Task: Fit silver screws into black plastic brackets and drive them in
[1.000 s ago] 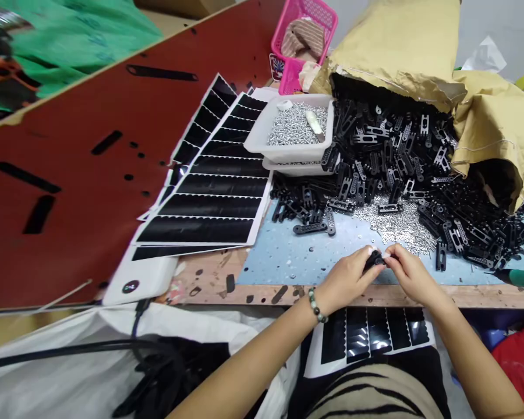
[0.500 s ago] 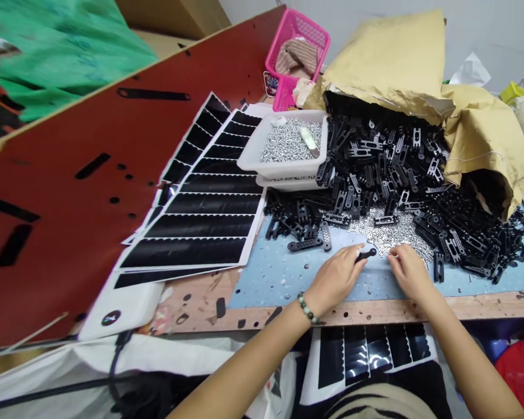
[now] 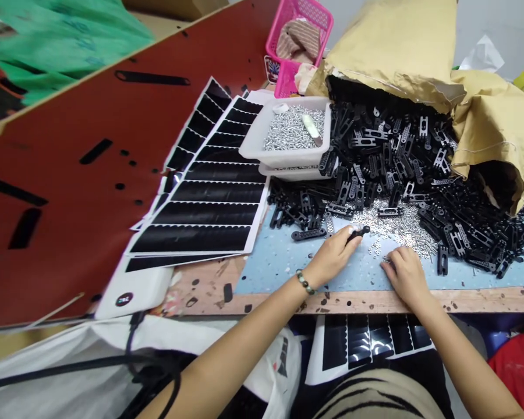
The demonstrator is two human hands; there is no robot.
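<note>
My left hand [image 3: 334, 256], with a beaded bracelet at the wrist, is closed on a small black plastic link [image 3: 360, 233] with a rounded end. The link points right, just above the blue mat [image 3: 279, 267]. To its right, my right hand [image 3: 406, 273] has thumb and forefinger pinched together at the mat. Whether a small piece sits between those fingertips I cannot make out. Beyond both hands lies a spread of small silver nuts and screws [image 3: 402, 224], with some loose nuts [image 3: 375, 247] between the hands. A heap of black plastic links [image 3: 375, 157] rises behind.
A white tub of screws [image 3: 288, 131] stands left of the heap, near pink baskets [image 3: 299, 35]. Torn paper sacks [image 3: 397, 52] lean over the parts. Sheets of black strips [image 3: 201, 209] lie left, beside a red board [image 3: 70, 203]. The wooden table edge [image 3: 314, 302] runs in front.
The view has tilted slightly down. My left hand has drawn a little left with the black link, while the right has come slightly nearer to me, fingers at the mat.
</note>
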